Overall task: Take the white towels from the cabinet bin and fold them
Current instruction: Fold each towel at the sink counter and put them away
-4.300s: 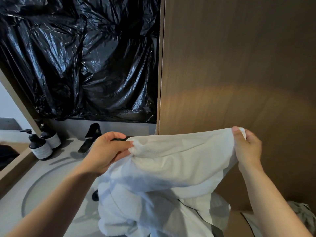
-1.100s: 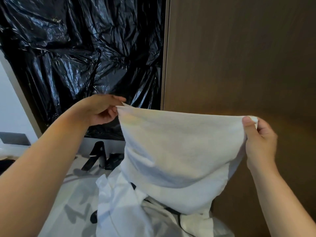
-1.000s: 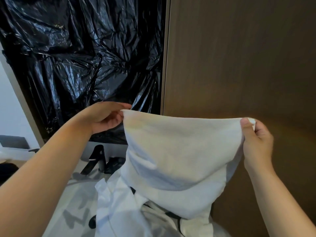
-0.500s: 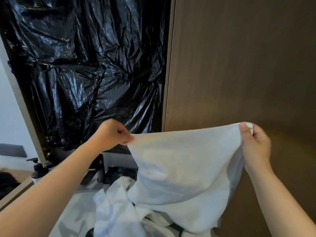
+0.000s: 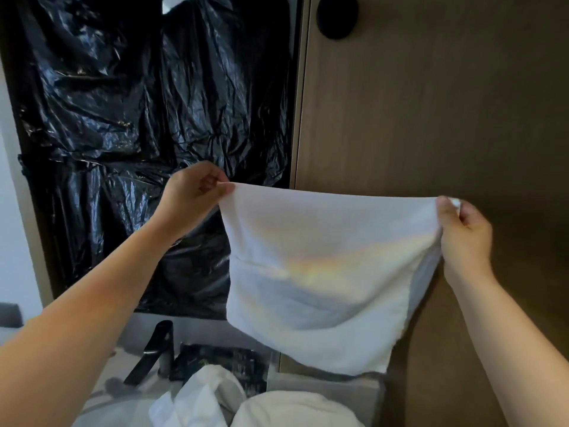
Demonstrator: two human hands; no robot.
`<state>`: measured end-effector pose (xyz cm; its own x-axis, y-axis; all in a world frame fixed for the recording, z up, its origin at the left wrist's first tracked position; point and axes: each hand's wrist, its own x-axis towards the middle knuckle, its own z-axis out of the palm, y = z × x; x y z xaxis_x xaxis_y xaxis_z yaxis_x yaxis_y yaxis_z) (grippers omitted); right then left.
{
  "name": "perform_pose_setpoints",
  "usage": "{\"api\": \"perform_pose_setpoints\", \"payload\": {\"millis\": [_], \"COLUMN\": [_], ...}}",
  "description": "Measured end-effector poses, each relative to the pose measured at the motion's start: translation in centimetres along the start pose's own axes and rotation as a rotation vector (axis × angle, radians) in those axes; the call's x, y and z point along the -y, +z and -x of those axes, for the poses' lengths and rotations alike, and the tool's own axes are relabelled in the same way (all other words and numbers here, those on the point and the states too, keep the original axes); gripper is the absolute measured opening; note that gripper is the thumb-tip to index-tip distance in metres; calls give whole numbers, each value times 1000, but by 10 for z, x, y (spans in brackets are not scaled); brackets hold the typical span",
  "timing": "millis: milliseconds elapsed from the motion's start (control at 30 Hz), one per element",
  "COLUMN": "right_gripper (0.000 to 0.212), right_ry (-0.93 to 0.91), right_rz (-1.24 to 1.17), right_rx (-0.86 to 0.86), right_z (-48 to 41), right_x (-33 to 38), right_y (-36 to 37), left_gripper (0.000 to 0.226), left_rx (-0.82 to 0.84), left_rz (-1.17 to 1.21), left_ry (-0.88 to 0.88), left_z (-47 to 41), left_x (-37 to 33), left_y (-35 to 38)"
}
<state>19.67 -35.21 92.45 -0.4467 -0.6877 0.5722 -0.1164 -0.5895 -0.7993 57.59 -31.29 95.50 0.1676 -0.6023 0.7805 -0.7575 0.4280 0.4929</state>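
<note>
Left hand (image 5: 192, 195) and right hand (image 5: 465, 232) each pinch 1 top corner of a white towel (image 5: 320, 272), fingers closed on the cloth. Towel hangs spread in the air before a wood door (image 5: 431, 103), above more towels (image 5: 277, 408) below.

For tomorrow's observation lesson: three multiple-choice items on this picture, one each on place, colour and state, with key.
1. The black faucet stands: A) below the left hand B) on the wooden panel C) inside the bin
2. The plastic sheeting is: A) green B) black C) red
3. The towel is: A) flat on the counter B) rolled up C) hanging, pinched at both top corners
1A, low under that hand; 2B, glossy black folds; 3C, the right hand grips the other corner.
</note>
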Motion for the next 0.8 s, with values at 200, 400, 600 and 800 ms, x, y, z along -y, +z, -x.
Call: {"api": "perform_pose_setpoints", "payload": {"millis": [200,400,600,800], "right_gripper": [22,43,28,38], "right_ry": [-57,14,115,155], "right_rz": [71,146,238,254], "right_rx": [-70,-31,163,46], "right_z": [-9,12,18,28], "right_x": [3,-25,-31,-52], "right_y": [2,0,2,0], "left_gripper": [8,2,3,8], "left_rx": [-8,-88,-56,-84], "left_rz": [-5,-46,56,101], "left_ry": [59,104,274,12], "left_z": [5,17,27,32], "left_x": [4,16,-9,2], "left_y": [11,11,8,21]}}
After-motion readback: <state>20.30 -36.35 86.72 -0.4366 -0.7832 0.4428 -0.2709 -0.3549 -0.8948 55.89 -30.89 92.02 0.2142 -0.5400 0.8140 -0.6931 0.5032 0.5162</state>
